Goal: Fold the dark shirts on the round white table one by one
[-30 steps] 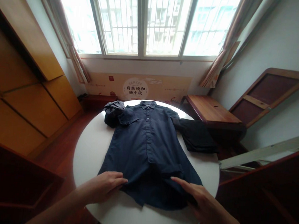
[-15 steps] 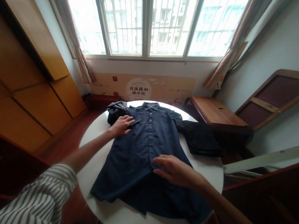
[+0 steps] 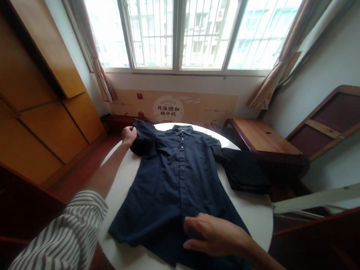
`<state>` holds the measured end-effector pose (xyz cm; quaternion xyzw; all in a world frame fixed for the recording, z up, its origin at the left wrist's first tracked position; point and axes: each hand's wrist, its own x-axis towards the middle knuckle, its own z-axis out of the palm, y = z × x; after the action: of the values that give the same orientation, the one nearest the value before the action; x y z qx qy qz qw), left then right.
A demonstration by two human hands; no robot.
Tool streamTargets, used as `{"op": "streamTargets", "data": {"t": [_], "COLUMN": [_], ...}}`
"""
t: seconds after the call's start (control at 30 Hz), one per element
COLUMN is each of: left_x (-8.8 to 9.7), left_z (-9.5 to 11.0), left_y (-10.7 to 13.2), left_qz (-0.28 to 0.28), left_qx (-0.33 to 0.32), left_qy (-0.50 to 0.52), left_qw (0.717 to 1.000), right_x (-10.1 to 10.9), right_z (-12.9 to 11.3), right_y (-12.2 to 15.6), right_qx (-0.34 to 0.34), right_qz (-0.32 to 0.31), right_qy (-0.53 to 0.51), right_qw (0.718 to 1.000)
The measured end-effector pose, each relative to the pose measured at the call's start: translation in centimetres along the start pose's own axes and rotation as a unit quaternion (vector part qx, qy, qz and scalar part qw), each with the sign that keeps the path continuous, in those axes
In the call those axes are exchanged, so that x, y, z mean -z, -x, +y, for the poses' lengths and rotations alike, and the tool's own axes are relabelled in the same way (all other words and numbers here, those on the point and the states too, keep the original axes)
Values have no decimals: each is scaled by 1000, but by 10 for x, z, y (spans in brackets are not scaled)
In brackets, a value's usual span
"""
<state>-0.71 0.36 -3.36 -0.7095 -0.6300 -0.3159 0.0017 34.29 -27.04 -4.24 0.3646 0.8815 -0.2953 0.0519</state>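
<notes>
Shirt sleeve (image 3: 145, 130) is pinched in the left hand (image 3: 129, 135); the right hand (image 3: 214, 235), loose and half curled, is over the shirt (image 3: 161, 183).

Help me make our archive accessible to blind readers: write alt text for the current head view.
A dark blue shirt lies spread on a round white table; the person's left hand grips one sleeve, and the right hand, loosely curled, is over the lower front. Folded black cloth lies to the right.
</notes>
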Motion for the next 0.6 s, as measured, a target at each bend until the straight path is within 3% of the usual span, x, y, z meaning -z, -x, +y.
{"op": "streamTargets", "data": {"t": [0.07, 0.13, 0.23, 0.33, 0.43, 0.5, 0.6], "left_x": [13, 10, -21, -67, -104, -118, -126], "left_z": [0, 13, 49, 80, 90, 87, 81], "left_y": [4, 16, 40, 66, 86, 94, 100], "left_qz": [80, 122, 53, -77, -196, -227, -224], "left_qx": [41, 9, -134, -219, -209, -184, -177], "left_qy": [-18, -23, 8, 16, -28, -55, -58], "left_qw": [996, 992, 989, 973, 958, 955, 957], "right_x": [-2, -1, 10, 39, 81, 111, 150], "right_z": [0, 5, 23, 61, 111, 147, 196], "right_y": [5, 1, -21, -54, -80, -87, -87], "right_qx": [61, 108, 112, 43, -92, -188, -280], "right_qz": [-33, -22, 72, 191, 308, 363, 405], "right_qy": [-70, -135, -181, -185, -140, -111, -97], "right_qw": [995, 985, 975, 963, 937, 906, 865]}}
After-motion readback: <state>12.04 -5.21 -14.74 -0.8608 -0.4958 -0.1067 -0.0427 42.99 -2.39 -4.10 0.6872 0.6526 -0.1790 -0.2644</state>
